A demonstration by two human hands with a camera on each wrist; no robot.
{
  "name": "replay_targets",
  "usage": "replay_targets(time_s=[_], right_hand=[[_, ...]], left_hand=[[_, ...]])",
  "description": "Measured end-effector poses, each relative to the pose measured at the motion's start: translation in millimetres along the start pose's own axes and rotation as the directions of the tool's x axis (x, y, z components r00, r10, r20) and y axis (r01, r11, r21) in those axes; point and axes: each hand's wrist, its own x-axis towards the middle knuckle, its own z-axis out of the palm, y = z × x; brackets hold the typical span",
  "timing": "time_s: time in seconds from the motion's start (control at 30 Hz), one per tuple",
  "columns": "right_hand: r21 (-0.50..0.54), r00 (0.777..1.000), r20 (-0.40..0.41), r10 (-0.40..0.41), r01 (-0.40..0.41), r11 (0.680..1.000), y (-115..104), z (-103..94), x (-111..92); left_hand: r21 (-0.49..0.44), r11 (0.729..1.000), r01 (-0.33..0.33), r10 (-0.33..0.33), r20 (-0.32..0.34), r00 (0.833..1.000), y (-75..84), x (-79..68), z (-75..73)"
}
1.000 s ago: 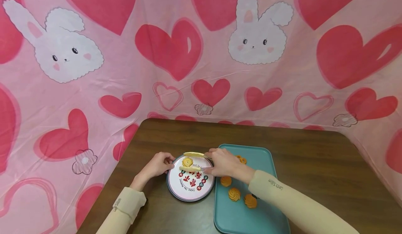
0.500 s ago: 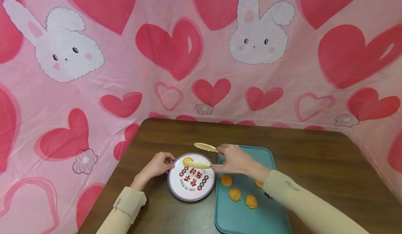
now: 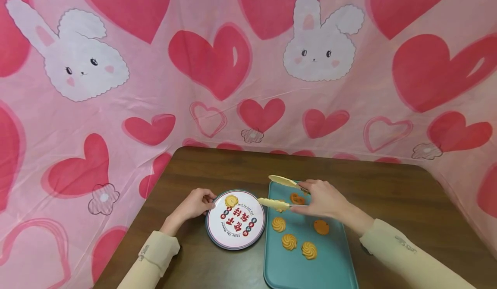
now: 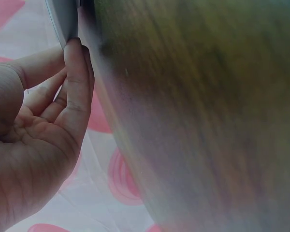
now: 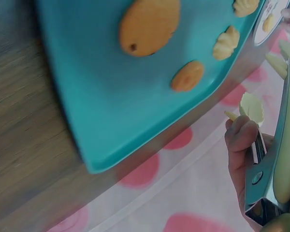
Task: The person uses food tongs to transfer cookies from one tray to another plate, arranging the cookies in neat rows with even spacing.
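My left hand (image 3: 199, 203) pinches the left rim of a round white plate (image 3: 250, 233) with red lettering and a dark edge. The left wrist view catches the thumb and fingers on the plate's edge (image 4: 63, 19). One pale yellow cookie (image 3: 231, 201) lies near the plate's upper left. My right hand (image 3: 324, 199) holds cream-tipped metal tongs (image 3: 273, 203), arms spread and nothing gripped between them, above the teal tray (image 3: 310, 274). Beneath the tongs a swirl cookie (image 3: 280, 209) is partly covered. A pretzel-shaped cookie (image 3: 297, 199) sits close to the right fingers.
On the tray lie more swirl cookies (image 3: 289, 242) and a flat round cookie (image 3: 321, 227) with dark spots. The tray stands just right of the plate on a brown wooden table (image 3: 217, 168). Pink heart-print cloth (image 3: 272, 77) hangs behind and at the left.
The right hand has carried the tongs rightward from the plate to over the tray, leaving the pale cookie on the plate. The tongs have come away from that cookie. The left hand stays put.
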Motion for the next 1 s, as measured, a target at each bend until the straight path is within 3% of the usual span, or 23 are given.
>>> replay_targets(time_s=[0.53,0.77,1.0], right_hand=[[0.061,0.997,-0.027,0.069,-0.067,0.996,47.1,-5.9,-39.2],[0.094,0.991,-0.028,0.133,-0.13,0.987,59.1,-0.5,-55.3],[0.09,0.991,-0.001,0.134,-0.133,0.987,64.9,2.1,-59.4]], left_hand=[[-0.006,1.0,-0.005,0.005,0.006,1.0,-1.1,-1.8,-0.6],[-0.002,1.0,-0.021,0.021,0.018,1.0,-2.4,0.0,0.7],[-0.008,1.0,-0.016,0.016,0.012,1.0,-1.3,1.2,-0.6]])
